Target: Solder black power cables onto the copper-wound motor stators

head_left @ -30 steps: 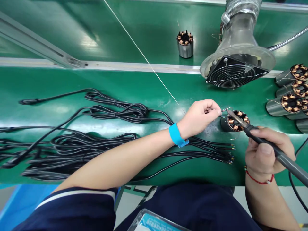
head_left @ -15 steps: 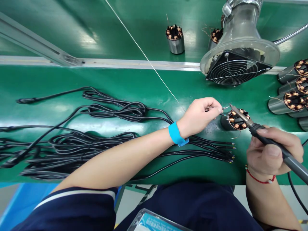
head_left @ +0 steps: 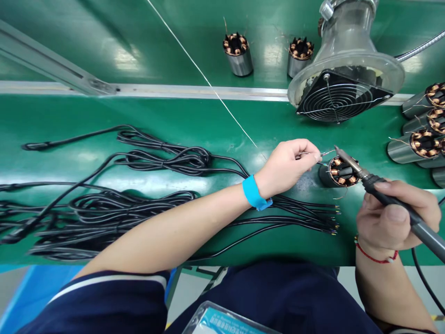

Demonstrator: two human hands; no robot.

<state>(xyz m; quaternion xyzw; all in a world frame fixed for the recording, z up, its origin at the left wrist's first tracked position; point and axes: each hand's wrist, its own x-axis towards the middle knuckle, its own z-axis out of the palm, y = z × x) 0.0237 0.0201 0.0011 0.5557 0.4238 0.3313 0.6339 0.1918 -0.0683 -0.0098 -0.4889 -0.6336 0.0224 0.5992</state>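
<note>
While the person's left hand (head_left: 290, 162) reaches across the green bench top (head_left: 222, 125), its thumb and forefinger pinch a thin silvery wire (head_left: 327, 152) whose free end points to the right. The right hand (head_left: 396, 215) has its fingers wrapped around a soldering iron (head_left: 373, 183) with a black-and-grey handle and a slim metal shaft. The iron slants up to the left, its tip meeting or almost meeting the end of the wire; actual contact is too small to tell.

Just below that tip sits a round motor stator with a dark casing and a ring of copper coils (head_left: 337, 172), just beside the left fingertips and partly covered by the iron's shaft. Its coils are in view; whether it stands or leans cannot be told.

A bright blue wristband (head_left: 255, 192) circles the left wrist, and a red cord bracelet (head_left: 377, 258) the right one. Under and beside the left forearm lie bundled black cables (head_left: 163, 160), several with their stripped ends near the stator. A clear funnel-shaped hood with a black fan grille (head_left: 335, 99) hangs beyond the hands. Two silver-sided stators (head_left: 239, 60) stand upright behind the metal rail (head_left: 174, 91), and more silver-cased stators (head_left: 403, 151) lie on their sides at the far right.
</note>
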